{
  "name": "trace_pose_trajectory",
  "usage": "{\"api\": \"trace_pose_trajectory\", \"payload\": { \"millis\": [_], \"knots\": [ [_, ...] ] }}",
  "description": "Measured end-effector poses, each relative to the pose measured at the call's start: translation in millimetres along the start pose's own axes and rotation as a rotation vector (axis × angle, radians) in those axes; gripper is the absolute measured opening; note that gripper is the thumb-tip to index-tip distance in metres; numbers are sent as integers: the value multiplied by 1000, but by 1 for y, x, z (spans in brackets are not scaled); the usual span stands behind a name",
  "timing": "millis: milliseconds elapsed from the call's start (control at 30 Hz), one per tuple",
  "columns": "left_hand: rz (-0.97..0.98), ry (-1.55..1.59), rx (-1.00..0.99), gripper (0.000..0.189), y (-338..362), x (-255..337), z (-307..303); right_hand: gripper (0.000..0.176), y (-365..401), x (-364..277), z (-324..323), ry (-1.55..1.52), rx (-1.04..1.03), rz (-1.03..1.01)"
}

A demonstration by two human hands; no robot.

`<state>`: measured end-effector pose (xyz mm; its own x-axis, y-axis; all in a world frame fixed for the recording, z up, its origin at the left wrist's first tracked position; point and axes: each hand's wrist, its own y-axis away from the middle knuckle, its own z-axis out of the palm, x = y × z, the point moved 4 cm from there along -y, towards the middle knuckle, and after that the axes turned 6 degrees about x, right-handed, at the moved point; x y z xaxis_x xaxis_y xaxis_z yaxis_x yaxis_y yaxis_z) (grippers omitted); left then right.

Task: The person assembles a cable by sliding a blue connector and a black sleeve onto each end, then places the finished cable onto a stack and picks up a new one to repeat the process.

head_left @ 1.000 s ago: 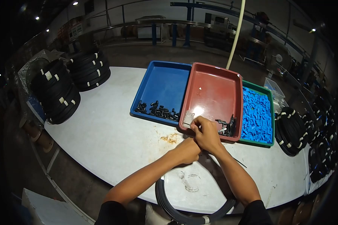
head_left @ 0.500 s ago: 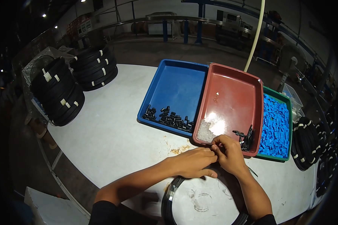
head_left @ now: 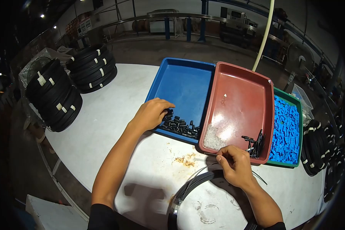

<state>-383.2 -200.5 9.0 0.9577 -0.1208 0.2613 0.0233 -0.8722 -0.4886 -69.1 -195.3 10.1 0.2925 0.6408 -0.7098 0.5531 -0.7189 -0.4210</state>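
Note:
My left hand (head_left: 152, 114) is over the lower left of the blue tray (head_left: 184, 63), beside small black fittings (head_left: 182, 126); its fingers are bent, and whether they grip a fitting is hidden. Below the red tray (head_left: 241, 71), my right hand (head_left: 235, 165) pinches a thin black tube end that belongs to the coil (head_left: 191, 186) lying on the table. Clear small pieces (head_left: 214, 140) fill the red tray's lower left corner, and black parts (head_left: 258, 143) lie in its lower right.
A green tray (head_left: 299, 134) with blue pieces (head_left: 285, 130) adjoins the red one. Stacked black coils stand on the left of the table (head_left: 92, 126) and more at the right. A pale pole (head_left: 264, 36) rises behind the trays.
My left hand has left my right hand and moved up and left to the blue tray. My right hand stays near the red tray's lower edge. The view has shifted slightly.

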Motion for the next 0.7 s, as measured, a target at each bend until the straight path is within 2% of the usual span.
{"api": "trace_pose_trajectory", "payload": {
  "millis": [67, 167, 400, 467, 500, 567, 700],
  "knots": [
    [106, -121, -18, 29, -9, -4, 9, 8, 1, 1, 2, 13, 3, -22],
    [168, -187, -54, 25, -18, -8, 18, 8, 0, 2, 5, 18, -20, -20],
    [91, -157, -20, 13, -14, -6, 16, 8, 4, -1, 13, 35, -27, -28],
    [45, -17, 134, 12, -9, -3, 8, 8, 8, 1, 17, 34, -32, -48],
    [48, -17, 137, 12, -7, -2, 8, 9, 9, 2, 19, 53, -22, -96],
    [-145, 257, 122, 14, -3, -5, 7, 9, 10, 3, 20, 74, -8, -150],
    [-227, 447, 119, 15, 11, 13, -2, 9, 12, 5, 23, 102, -30, -177]
  ]
}}
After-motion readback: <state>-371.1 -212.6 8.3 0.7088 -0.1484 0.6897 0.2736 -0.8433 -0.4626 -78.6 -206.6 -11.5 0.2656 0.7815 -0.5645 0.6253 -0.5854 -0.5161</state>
